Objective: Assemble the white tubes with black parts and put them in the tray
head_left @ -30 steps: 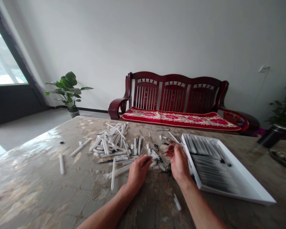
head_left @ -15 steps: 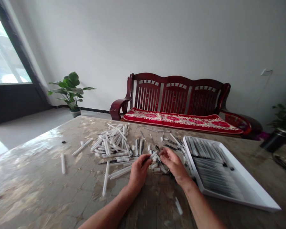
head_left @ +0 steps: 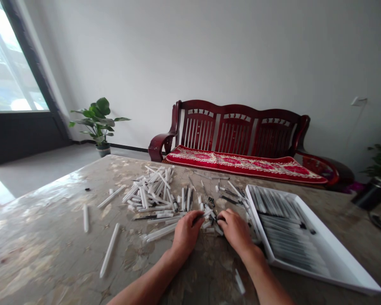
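My left hand (head_left: 186, 232) rests low over the table with thumb and fingers curled together. Small translucent pen caps (head_left: 207, 224) lie at its fingertips; whether it grips one is hidden. Facing it, my right hand (head_left: 236, 229) has its fingers pinched at the other side of these caps, and what is between them cannot be made out. Beyond my left hand spreads a heap of white pen barrels (head_left: 152, 188). A few small black pen parts (head_left: 211, 200) sit past the caps. One loose white barrel (head_left: 109, 250) lies apart on the left.
A white shallow box (head_left: 336, 260) holding rows of pens stands on the right. Another barrel (head_left: 86, 218) lies far left, and a clear piece (head_left: 239, 281) lies near my right forearm. A dark cylinder (head_left: 373, 192) is at the right edge. Behind the table (head_left: 51, 237) stands a wooden bench (head_left: 235, 127).
Both hands have come down closer to the caps, the right one lower and nearer me. The loose white barrel has shifted left and nearer, away from the heap. The view has moved slightly.
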{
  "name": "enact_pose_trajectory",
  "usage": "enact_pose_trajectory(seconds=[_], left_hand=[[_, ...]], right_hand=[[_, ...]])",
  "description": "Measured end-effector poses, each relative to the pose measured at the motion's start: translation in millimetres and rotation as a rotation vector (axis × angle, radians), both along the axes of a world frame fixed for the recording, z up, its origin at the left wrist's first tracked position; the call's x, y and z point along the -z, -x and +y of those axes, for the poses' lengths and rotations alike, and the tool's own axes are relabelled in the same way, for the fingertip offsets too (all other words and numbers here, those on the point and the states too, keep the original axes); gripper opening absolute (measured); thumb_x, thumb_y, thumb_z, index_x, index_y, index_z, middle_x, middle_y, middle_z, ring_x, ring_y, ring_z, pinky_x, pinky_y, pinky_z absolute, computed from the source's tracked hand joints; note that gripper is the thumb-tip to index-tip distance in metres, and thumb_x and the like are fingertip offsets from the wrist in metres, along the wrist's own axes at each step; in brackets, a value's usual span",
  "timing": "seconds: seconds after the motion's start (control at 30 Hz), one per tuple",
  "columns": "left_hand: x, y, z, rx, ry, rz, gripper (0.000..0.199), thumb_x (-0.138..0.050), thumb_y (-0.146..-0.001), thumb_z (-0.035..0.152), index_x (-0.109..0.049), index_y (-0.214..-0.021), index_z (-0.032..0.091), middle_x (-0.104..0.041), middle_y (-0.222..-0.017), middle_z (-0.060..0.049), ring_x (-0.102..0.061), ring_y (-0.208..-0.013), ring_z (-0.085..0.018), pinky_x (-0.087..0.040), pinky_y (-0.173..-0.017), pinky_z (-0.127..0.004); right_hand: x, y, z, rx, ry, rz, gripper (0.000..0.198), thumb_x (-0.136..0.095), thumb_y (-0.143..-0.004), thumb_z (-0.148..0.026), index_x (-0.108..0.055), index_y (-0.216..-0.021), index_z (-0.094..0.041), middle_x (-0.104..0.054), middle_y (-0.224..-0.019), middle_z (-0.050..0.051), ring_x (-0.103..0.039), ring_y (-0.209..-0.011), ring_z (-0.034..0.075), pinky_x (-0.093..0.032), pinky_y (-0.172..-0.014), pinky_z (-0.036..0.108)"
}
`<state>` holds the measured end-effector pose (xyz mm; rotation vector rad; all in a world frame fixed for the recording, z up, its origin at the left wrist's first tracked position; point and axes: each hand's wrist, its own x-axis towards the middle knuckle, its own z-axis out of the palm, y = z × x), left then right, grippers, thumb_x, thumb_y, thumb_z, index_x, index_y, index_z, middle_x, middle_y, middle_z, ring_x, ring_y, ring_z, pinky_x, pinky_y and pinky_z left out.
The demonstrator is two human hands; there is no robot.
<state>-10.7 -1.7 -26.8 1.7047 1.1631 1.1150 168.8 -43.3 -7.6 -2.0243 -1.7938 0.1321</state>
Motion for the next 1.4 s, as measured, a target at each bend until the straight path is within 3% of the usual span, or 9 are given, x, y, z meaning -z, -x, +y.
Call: enact_pose_trajectory(seconds=[0.2,0.3,0.57,0.97,1.27,1.4], left_hand=[[-0.8,1.4,-0.4,0.021,-0.021,0.062,0.02,-0.064,-0.077,0.024,-0.077,-0.092,0.027,-0.078,-0.093,-0.004,-0.07,-0.086,-0.023,-0.049,-0.081,-0.03],[-1.7,2.4,-0.6,0.029,-0.037,0.077,0.02,-0.064,-0.077,0.025,-0.078,-0.092,0.027,-0.078,-0.093,-0.003,-0.07,-0.085,-0.022,-0.049,-0.081,-0.029],[-3.5,2.7,-0.8,0.058,-0.036,0.194,0.024,-0.059,-0.082,0.023,-0.076,-0.099,0.024,-0.076,-0.097,-0.003,-0.069,-0.089,-0.019,-0.047,-0.083,-0.026],[-0.4,3.5,0.0,0.068,-0.061,0.201,0.023,-0.06,-0.083,0.024,-0.077,-0.098,0.026,-0.076,-0.095,-0.003,-0.069,-0.089,-0.02,-0.048,-0.081,-0.027],[-1.7,5.3,-1.1,0.087,-0.135,0.246,0.023,-0.057,-0.087,0.024,-0.077,-0.099,0.026,-0.075,-0.091,-0.004,-0.07,-0.087,-0.02,-0.048,-0.077,-0.026],[-3.0,5.3,-3.7,0.091,-0.18,0.269,0.023,-0.057,-0.088,0.025,-0.077,-0.099,0.025,-0.075,-0.091,-0.004,-0.07,-0.086,-0.02,-0.048,-0.076,-0.026]], right_hand=[[3.1,1.0,4.4,-0.027,-0.238,0.477,0.016,-0.054,-0.084,-0.027,-0.068,-0.091,-0.023,-0.074,-0.086,0.004,-0.069,-0.081,0.021,-0.05,-0.076,0.031],[3.1,3.7,4.1,-0.026,-0.276,0.58,0.017,-0.057,-0.083,-0.03,-0.069,-0.091,-0.022,-0.074,-0.083,0.004,-0.069,-0.077,0.021,-0.052,-0.073,0.03],[4.7,5.9,4.8,-0.102,-0.377,0.531,0.014,-0.06,-0.081,-0.026,-0.073,-0.085,-0.023,-0.075,-0.083,0.004,-0.069,-0.08,0.021,-0.051,-0.075,0.029],[0.9,6.7,2.7,-0.241,-0.452,0.429,0.013,-0.06,-0.085,-0.019,-0.071,-0.086,-0.023,-0.072,-0.083,0.003,-0.068,-0.081,0.018,-0.05,-0.076,0.027],[0.0,7.2,2.9,-0.201,-0.338,0.421,0.009,-0.056,-0.088,-0.024,-0.065,-0.087,-0.022,-0.071,-0.083,0.003,-0.066,-0.08,0.019,-0.047,-0.073,0.027],[-0.6,9.8,0.5,-0.198,-0.315,0.316,0.022,-0.047,-0.094,-0.034,-0.059,-0.079,-0.023,-0.067,-0.075,0.003,-0.063,-0.072,0.018,-0.042,-0.065,0.027]])
